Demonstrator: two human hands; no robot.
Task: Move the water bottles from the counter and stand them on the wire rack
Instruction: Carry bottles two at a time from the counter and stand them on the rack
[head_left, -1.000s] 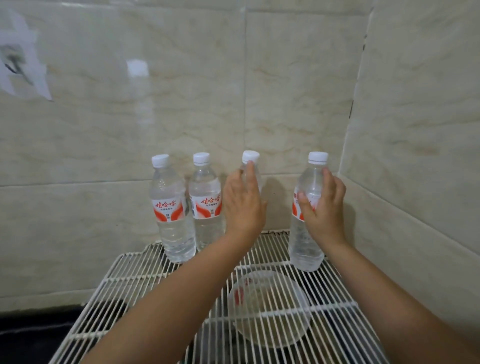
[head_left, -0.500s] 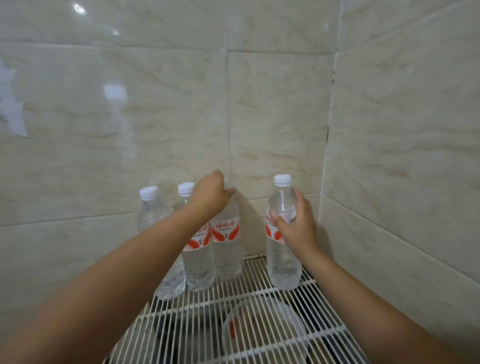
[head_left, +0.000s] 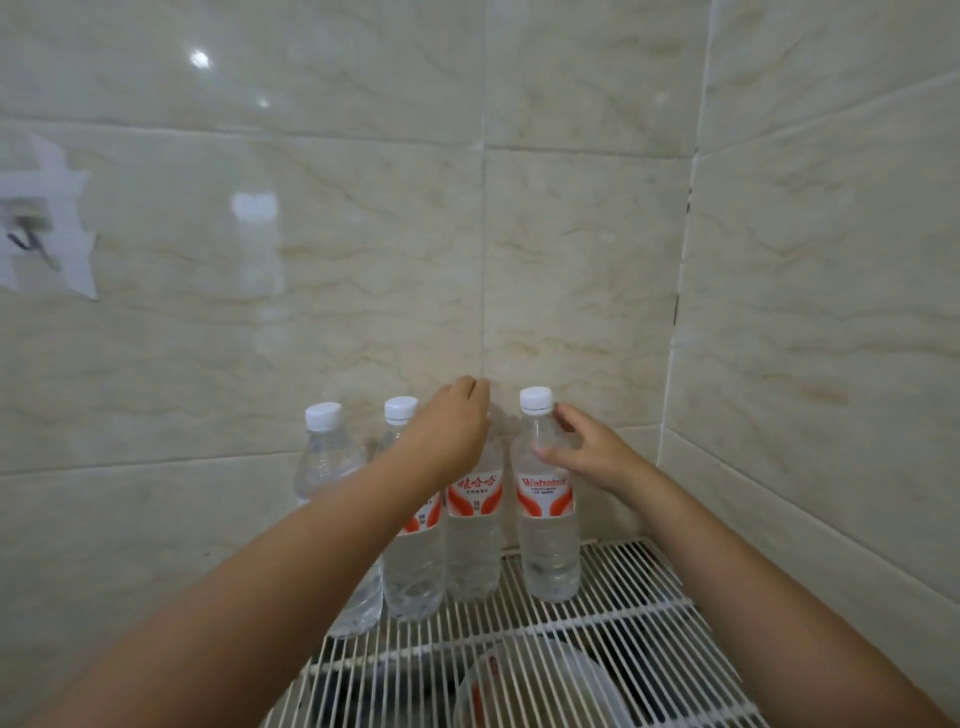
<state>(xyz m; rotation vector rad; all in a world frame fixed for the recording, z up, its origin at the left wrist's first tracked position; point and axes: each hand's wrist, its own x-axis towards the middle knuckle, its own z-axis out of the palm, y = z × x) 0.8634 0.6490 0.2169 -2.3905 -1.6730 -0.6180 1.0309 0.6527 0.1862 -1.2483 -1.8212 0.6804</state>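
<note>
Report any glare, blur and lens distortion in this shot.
Head view: lamp glare spots on the glossy wall tiles; wide-angle bending of the tile lines toward the edges; the taped hook at left is smeared; bottle labels stay readable; soft shadows behind the bottles.

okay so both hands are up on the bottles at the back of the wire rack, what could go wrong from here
1. The four bottles stand on thin wires of the wire rack; a base straddling a gap could rock as the left hand or right hand lets go.
2. The third bottle stands tight against the second bottle, with the leftmost bottle close by; a nudge could topple several.
3. The rightmost bottle could tip forward toward the clear bowl beneath the rack.
</note>
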